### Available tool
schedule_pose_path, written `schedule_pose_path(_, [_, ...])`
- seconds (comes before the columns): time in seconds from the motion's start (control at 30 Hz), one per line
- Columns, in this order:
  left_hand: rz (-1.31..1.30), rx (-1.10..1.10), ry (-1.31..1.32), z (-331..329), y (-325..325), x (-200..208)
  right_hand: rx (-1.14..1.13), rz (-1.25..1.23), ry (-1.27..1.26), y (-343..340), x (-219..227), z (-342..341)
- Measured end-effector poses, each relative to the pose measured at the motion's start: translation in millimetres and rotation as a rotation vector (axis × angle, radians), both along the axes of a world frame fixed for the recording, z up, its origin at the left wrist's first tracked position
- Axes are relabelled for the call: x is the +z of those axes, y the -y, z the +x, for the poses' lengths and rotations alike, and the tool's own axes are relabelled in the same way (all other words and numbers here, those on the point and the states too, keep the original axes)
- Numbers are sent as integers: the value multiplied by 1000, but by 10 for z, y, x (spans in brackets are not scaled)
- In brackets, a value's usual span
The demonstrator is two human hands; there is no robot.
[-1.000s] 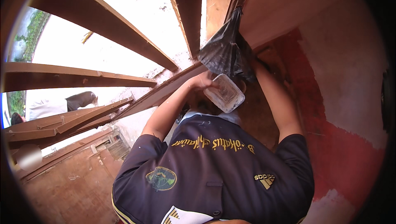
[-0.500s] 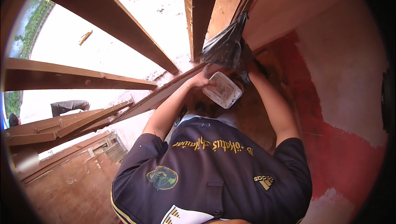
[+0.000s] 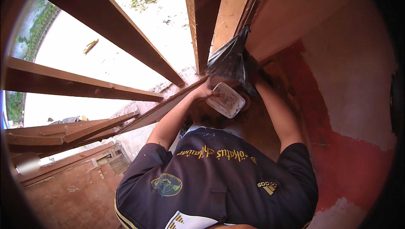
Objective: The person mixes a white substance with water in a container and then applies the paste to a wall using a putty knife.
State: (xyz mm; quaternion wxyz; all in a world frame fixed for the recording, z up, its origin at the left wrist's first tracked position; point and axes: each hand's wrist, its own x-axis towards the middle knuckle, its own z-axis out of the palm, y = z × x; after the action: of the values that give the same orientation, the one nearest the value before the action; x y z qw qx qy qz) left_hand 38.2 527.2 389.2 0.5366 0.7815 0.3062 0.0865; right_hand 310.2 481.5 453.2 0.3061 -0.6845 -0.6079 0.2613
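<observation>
A white, smeared rectangular plastic tub (image 3: 226, 100) is tilted in front of me, and my left hand (image 3: 205, 90) is closed on its left rim with the thumb over the edge. Above the tub, a black plastic sheet or bag (image 3: 230, 60) hangs from the wooden frame, bunched at its top. My right forearm (image 3: 274, 106) reaches up to the right side of this plastic. The right hand is in shadow and mostly hidden by the plastic, so its fingers and anything in them cannot be made out. A round pale thing (image 3: 244, 101) shows partly behind the tub.
Brown wooden bars (image 3: 122, 26) fan out at the left, with bright ground outside. A wooden post (image 3: 202, 18) stands beside the plastic. At the right is a wall painted partly red (image 3: 312, 102) and partly pale pink. Loose-looking boards (image 3: 84, 130) lie at lower left.
My left hand has closed more tightly round the tub's rim. The scene has shifted slightly downward. The dark-clothed person outside is now mostly hidden behind the boards.
</observation>
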Motion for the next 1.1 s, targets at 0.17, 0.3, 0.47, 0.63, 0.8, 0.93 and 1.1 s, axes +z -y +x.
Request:
schedule_pose_path(0.17, [-25, 3, 37, 54, -14, 38, 14, -2, -21, 19, -58, 23])
schedule_pose_path(0.3, [-115, -11, 72, 96, -34, 71, 15, -2, -39, 45, -83, 56])
schedule_pose_path(0.47, [-373, -162, 162, 0, -49, -125, 72, -5, -66, -49, -78, 44])
schedule_pose_path(0.63, [-317, -165, 40, 268, 228, 264, 101, -24, -80, -32, -259, 148])
schedule_pose_path(0.8, [-290, -197, -6, 567, 356, 516, 257, -4, 53, -112, -417, 170])
schedule_pose_path(0.93, [-262, -197, -223, 705, 315, 596, 412, 132, 581, -164, -438, 130])
schedule_pose_path(1.1, [-241, -158, -437, 762, 370, 694, 248, -181, -63, -89, 62, 23])
